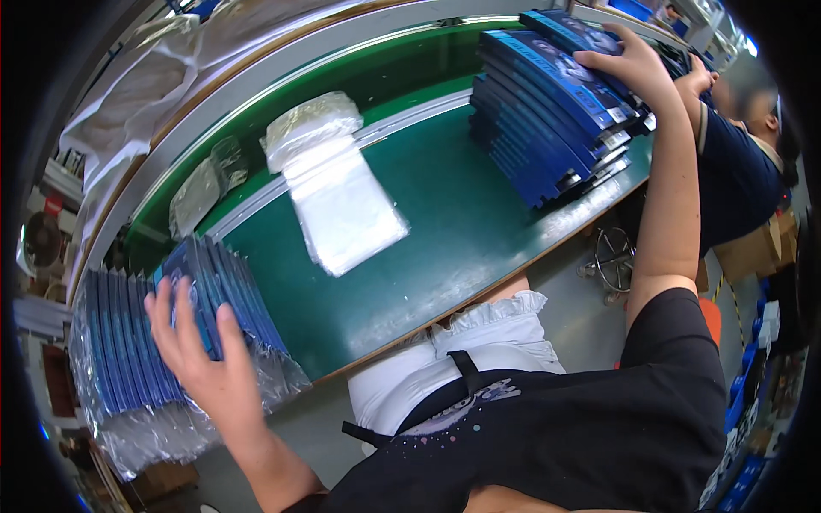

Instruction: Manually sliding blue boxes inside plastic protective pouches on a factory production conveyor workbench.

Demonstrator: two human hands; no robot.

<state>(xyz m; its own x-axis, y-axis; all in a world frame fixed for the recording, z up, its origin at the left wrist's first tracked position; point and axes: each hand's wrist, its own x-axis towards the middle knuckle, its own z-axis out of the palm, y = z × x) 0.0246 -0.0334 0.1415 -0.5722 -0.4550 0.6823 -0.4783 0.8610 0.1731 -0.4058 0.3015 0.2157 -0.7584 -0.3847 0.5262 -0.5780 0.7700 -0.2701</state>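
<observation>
blue boxes (pixel 547 111) stacked right; bagged blue boxes (pixel 128 342) left; clear bags (pixel 342 201) centre

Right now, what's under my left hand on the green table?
Your left hand lies flat on a fanned row of blue flat packs in clear plastic sleeves. Whatever lies beneath those packs is covered, so it cannot be seen.

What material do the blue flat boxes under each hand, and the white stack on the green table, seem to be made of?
Blue boxes under the right hand: probably glossy printed cardboard, with crisp edges and sheen.
Bagged blue boxes under the left hand: similar, inside clear crinkled plastic film.
White stack: likely thin translucent plastic bags.
</observation>
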